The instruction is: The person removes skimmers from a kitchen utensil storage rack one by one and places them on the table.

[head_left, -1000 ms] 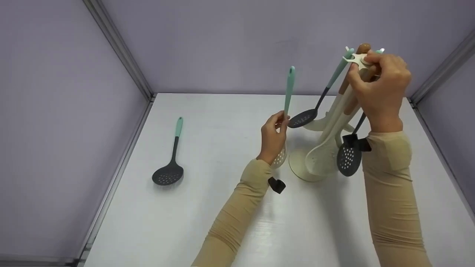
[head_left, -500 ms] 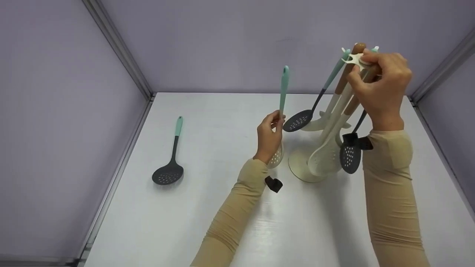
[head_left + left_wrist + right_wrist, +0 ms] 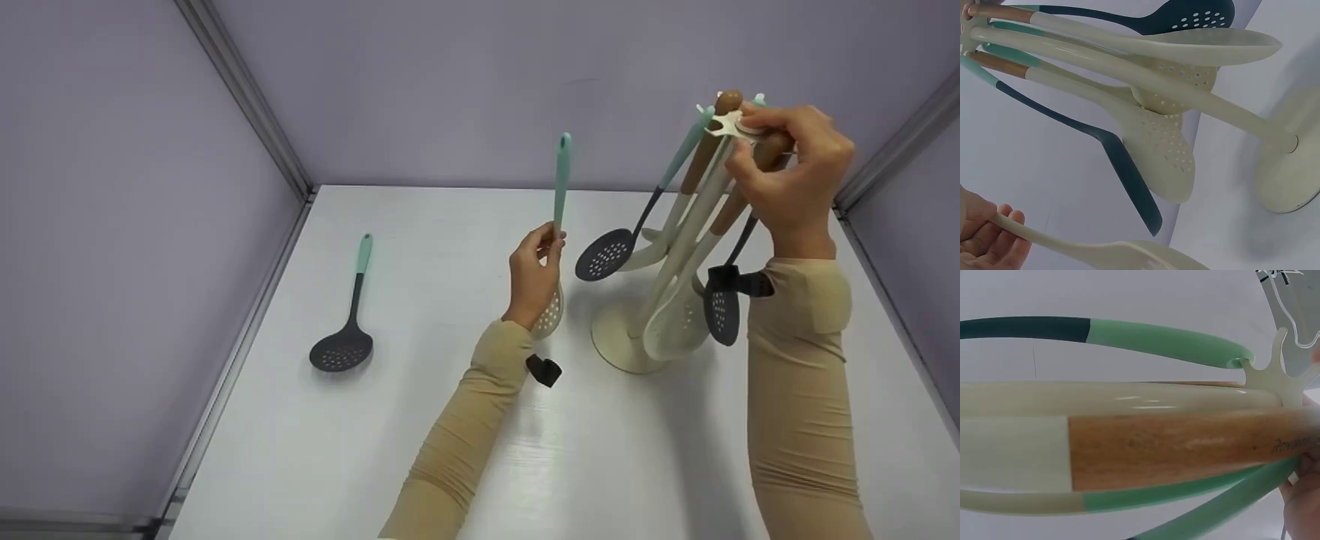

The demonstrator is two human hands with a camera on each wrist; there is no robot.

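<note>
left hand (image 3: pixel 534 276) pinches the pale skimmer (image 3: pixel 562 184), handle up, left of the rack (image 3: pixel 616 348), whose top the right hand (image 3: pixel 802 161) grips: best kept steady, clear of the dark skimmer (image 3: pixel 604 255) hanging between.

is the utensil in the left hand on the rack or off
Off: the left hand holds the mint-handled utensil, and the head view shows a gap between it and the rack.
</note>
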